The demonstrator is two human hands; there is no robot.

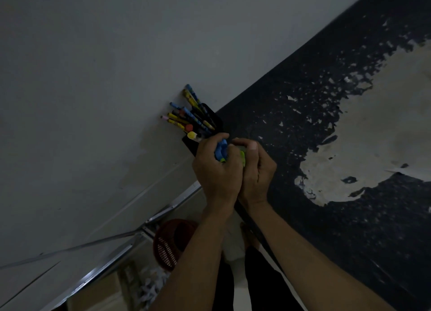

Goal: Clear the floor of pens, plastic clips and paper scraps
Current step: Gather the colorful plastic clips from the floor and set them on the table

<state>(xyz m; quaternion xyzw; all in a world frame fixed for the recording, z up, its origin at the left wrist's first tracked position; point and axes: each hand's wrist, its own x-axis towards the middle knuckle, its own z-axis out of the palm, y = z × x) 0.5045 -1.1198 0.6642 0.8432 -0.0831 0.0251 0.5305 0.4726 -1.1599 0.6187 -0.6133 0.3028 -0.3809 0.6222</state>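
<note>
Both hands hide most of the blue clip (221,151) and green clip (243,158). The red basket (171,243) sits partly behind the left forearm (198,252).

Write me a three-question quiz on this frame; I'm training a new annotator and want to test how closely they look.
1. True or false: the black holder on the dark tabletop holds pens and pencils.
2. What do the left hand and right hand hold between them? A) blue and green plastic clips B) scissors C) a cup
3. What colour is the basket below the table?

Key: 1 true; 2 A; 3 red.
</note>
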